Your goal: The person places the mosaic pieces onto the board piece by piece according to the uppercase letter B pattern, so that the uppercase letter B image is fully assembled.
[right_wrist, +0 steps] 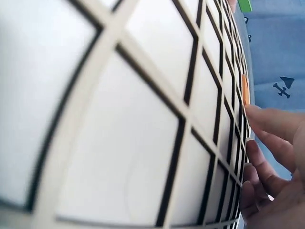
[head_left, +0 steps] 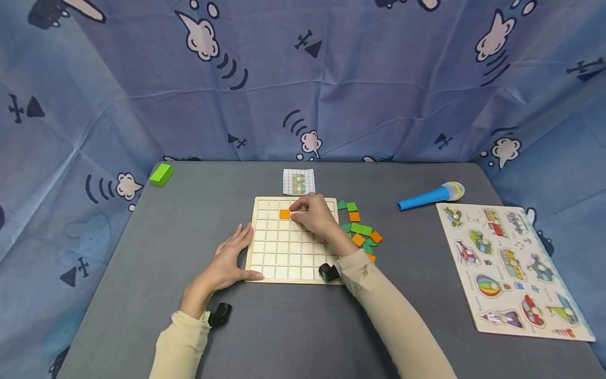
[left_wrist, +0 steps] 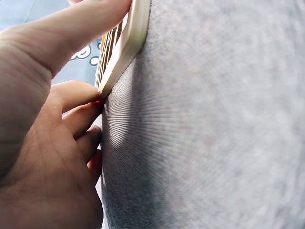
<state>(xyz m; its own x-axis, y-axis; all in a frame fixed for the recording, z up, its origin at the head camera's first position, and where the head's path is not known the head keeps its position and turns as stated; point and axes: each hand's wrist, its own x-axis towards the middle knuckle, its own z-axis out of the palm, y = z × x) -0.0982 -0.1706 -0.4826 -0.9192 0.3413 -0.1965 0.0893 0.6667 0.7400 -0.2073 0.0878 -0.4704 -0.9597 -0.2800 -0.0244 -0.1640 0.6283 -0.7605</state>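
Observation:
A wooden grid board point(head_left: 275, 252) lies flat on the grey table. In one of its upper cells sits an orange square tile point(head_left: 284, 214). My right hand point(head_left: 314, 215) reaches over the board, fingertips at the tile's right edge. In the right wrist view, the orange tile point(right_wrist: 245, 89) meets one fingertip, and nothing shows between finger and thumb. With its fingers spread, my left hand point(head_left: 229, 260) rests against the board's left side, thumb on the lower left corner. The left wrist view shows that thumb point(left_wrist: 71, 33) at the board's rim point(left_wrist: 136, 33).
Loose green and orange tiles point(head_left: 361, 229) lie right of the board. A small pattern card point(head_left: 299, 182) is behind it. A blue toy microphone point(head_left: 423, 198) and a picture puzzle board point(head_left: 513, 271) lie at the right. A green block point(head_left: 162, 175) sits at the far left corner.

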